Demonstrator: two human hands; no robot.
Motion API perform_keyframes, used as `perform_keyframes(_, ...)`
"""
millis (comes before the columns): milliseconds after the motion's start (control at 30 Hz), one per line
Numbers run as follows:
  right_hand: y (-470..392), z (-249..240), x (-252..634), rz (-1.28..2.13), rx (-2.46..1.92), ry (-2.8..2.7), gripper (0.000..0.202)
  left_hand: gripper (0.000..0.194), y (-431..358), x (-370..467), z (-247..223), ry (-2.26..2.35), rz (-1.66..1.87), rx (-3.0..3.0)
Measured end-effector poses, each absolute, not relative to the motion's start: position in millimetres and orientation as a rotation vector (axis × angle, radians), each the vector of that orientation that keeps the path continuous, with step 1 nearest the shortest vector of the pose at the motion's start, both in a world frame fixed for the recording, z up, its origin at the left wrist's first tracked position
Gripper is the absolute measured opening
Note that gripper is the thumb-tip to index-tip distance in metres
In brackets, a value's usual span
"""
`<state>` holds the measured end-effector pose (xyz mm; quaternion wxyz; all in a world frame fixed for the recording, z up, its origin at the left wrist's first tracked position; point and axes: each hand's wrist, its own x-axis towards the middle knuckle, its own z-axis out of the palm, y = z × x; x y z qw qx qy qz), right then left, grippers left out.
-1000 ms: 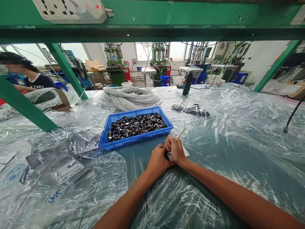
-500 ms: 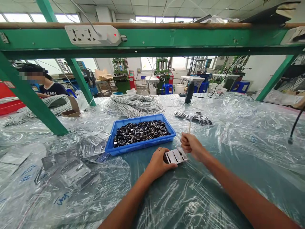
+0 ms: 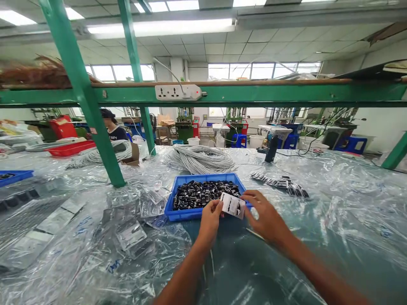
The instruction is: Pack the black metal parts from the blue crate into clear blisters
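Observation:
Pinched in my left hand (image 3: 210, 220) is a small white sheet (image 3: 232, 205) with black cut-out shapes, lifted in front of the blue tray. My right hand (image 3: 265, 218) has its thumb and fingertips at the sheet's right edge, on either side of it; the exact contact is partly blurred. Below my right wrist, a thin pale stick (image 3: 255, 234) lies on the plastic-covered table. Behind the sheet stands the blue tray (image 3: 186, 217), filled with many small black and silver parts (image 3: 203, 192).
Coiled grey cables (image 3: 203, 160) lie behind the tray. A dark hand-held tool (image 3: 271, 149) stands at the back, near strips of black pieces (image 3: 281, 183). Clear plastic packets (image 3: 132, 235) are on the left. A green post (image 3: 101, 140) rises there; a person (image 3: 116, 129) sits beyond it.
The sheet has been raised from the table by my left hand. My right hand has let go of the stick and moved to the sheet's edge. The view has tilted up and swung left.

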<state>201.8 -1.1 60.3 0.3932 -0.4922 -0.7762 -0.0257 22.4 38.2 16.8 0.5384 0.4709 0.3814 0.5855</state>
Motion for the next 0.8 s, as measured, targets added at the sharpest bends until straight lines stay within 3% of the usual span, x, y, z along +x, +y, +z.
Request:
perform_keyframes(200,36.8,58.8,118.2,-0.033,-1.099,-2.061,0.042,0.05,49.0,1.9,26.0,0.739,1.557,0.828)
perform_keyframes(400,62.5,52.6,93.6,0.375,-1.0,-1.853,0.038,0.042,62.5,-29.2,31.9,0.705,1.598,0.802)
perform_keyframes(600,69.2,57.5,95.2,0.576,-1.025,-1.813,0.013,0.034,65.9,-36.2,30.2,1.068,1.653,1.171)
perform_keyframes(800,77.6,61.6,113.5,0.423,-1.226,-1.966,0.014,0.023,70.1,-45.5,29.6,1.476,1.74,1.169)
